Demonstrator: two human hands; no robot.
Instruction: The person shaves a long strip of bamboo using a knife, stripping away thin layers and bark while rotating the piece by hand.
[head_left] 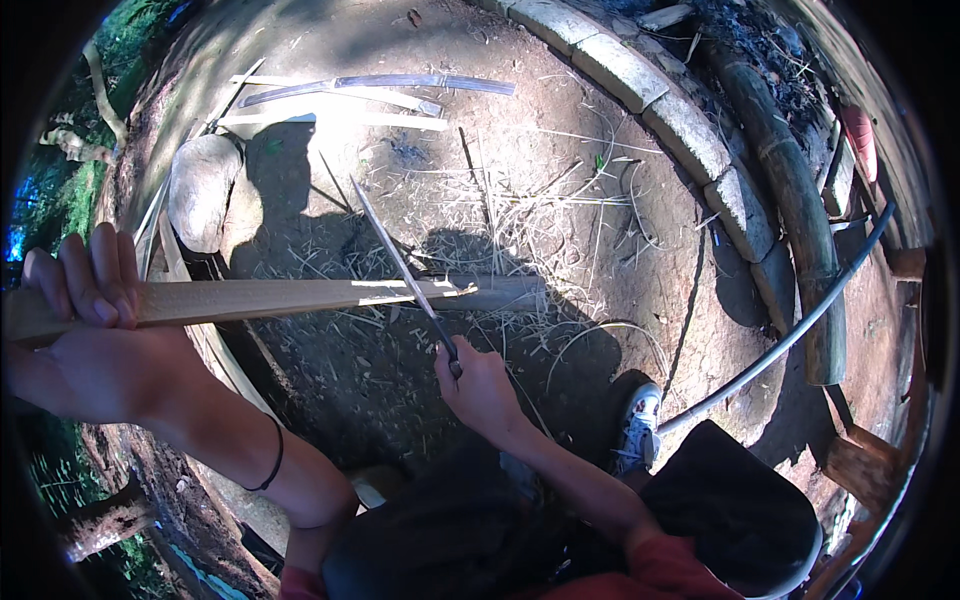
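Closest in, the person sits low with dark trousers (470,530) and a grey and white shoe (637,425) on the dirt. The right hand (480,385) is curled tight into a fist around the dark handle of a long knife (400,262), and the thin blade slants up and away to the left. The left hand (90,330) is wrapped around the near end of a long bamboo strip (300,297), with the fingers (95,275) folded over the top edge. A black band (272,458) sits on that forearm. The strip runs flat across from left to right, and the blade crosses it near its far end, where the wood looks split and frayed. It looks like the blade is shaving or splitting the strip there. To do this well, I think the left hand should hold the strip very still and stay far from the blade, as it is now. The blade should push away from the body, in small, slow bites, not big chops. Thin shavings (540,215) lie all over the ground past the strip. To the left is a round grey stone (202,190). Farther off lie more cut strips (380,85), and a curved row of stone blocks (665,110) edges the ground.
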